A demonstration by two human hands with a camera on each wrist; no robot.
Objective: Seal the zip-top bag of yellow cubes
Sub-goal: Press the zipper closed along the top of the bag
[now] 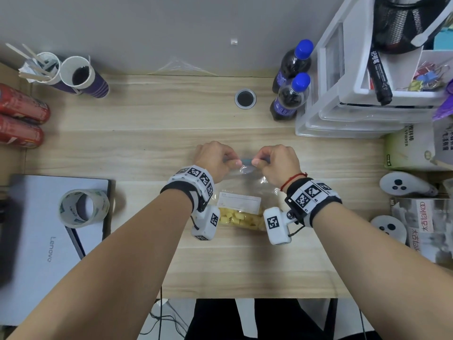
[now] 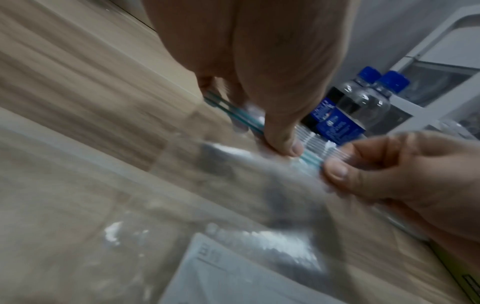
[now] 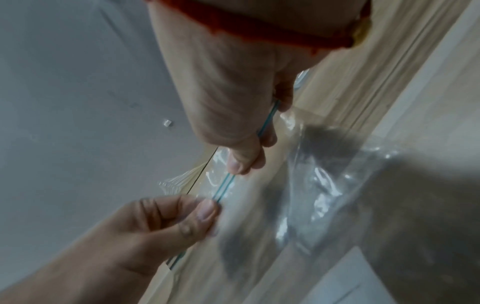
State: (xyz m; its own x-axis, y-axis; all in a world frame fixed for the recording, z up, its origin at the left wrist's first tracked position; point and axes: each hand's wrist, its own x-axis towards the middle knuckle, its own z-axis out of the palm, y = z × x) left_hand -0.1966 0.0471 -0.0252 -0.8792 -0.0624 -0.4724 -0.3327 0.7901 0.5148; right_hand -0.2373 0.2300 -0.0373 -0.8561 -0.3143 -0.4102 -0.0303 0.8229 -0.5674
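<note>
A clear zip-top bag (image 1: 241,190) lies on the wooden desk, its white label (image 1: 239,201) facing up and yellow cubes (image 1: 241,220) piled at its near end. The blue-green zip strip (image 1: 246,161) runs along the far end. My left hand (image 1: 215,159) pinches the strip between thumb and fingers on its left part. My right hand (image 1: 274,161) pinches it just to the right, thumbs a short gap apart. The left wrist view shows the zip strip (image 2: 310,158) between both thumbs. The right wrist view shows the zip strip (image 3: 224,186) as two thin lines lying close together.
Two blue-capped bottles (image 1: 290,99) and a white drawer unit (image 1: 367,94) stand at the back right. Paper cups (image 1: 78,76) and red cans (image 1: 20,119) are at the left. A laptop (image 1: 49,231) with a tape roll (image 1: 83,208) lies near left. Controllers (image 1: 404,186) lie right.
</note>
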